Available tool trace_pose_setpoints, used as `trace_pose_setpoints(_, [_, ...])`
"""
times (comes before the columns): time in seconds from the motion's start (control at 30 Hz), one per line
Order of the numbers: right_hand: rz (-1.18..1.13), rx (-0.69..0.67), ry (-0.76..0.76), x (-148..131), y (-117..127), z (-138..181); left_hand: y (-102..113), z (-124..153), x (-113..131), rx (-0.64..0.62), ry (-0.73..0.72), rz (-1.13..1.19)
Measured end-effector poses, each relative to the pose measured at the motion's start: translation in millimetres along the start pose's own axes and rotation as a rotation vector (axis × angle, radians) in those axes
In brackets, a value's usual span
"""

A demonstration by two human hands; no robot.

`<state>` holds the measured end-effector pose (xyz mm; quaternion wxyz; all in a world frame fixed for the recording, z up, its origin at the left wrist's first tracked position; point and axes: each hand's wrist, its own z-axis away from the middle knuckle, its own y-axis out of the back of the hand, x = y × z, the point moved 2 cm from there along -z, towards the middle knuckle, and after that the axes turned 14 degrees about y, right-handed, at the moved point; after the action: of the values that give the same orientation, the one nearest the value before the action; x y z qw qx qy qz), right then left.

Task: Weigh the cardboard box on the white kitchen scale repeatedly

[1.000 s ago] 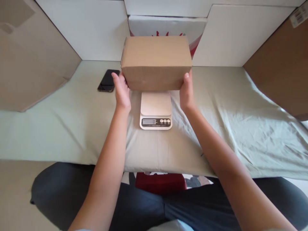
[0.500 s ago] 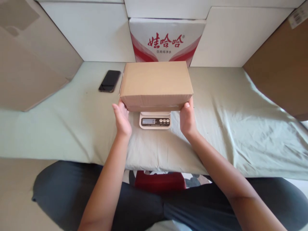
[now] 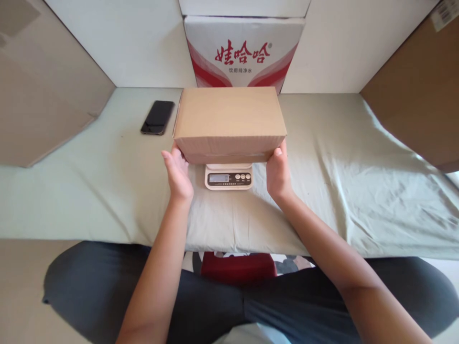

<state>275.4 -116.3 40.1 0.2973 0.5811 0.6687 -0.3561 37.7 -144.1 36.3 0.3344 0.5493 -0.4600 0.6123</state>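
A closed brown cardboard box (image 3: 229, 112) is held level at its two near lower corners, over a small white digital kitchen scale (image 3: 228, 177). My left hand (image 3: 178, 174) supports the left corner, its thumb off the cardboard and its other fingers hidden beneath. At the right corner my right hand (image 3: 278, 172) grips with the thumb against the front face and the fingers out of sight. The scale's display and buttons stick out below the box's front edge, while its plate is mostly covered. Whether the box rests on the plate I cannot tell.
A black smartphone (image 3: 158, 117) lies left of the box on the pale green cloth (image 3: 315, 200). Behind stands a white and red carton (image 3: 244, 52) among white panels. Large cardboard boxes flank the left (image 3: 46, 95) and right (image 3: 412, 91). A red object (image 3: 238, 267) is below the table edge.
The view has tilted and shifted slightly, so everything sits a little differently in it. Both hands keep the same hold on the box. A zero digit on the scale's display is no longer readable.
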Motion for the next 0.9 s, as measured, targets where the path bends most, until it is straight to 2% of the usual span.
trace_pose_setpoints(0.43, [0.015, 0.016, 0.014, -0.6, -0.9, 2.0, 1.2, -0.2, 0.3, -0.019, -0.008, -0.006])
trace_pose_setpoints(0.63, [0.057, 0.177, 0.024, -2.1, 14.8, -3.2, 20.5, -11.6, -4.1, 0.038, -0.092, -0.014])
trace_pose_setpoints(0.9, [0.034, 0.245, -0.027, 9.1, 24.8, -8.4, 30.3, -23.0, -11.5, 0.053, -0.069, -0.028])
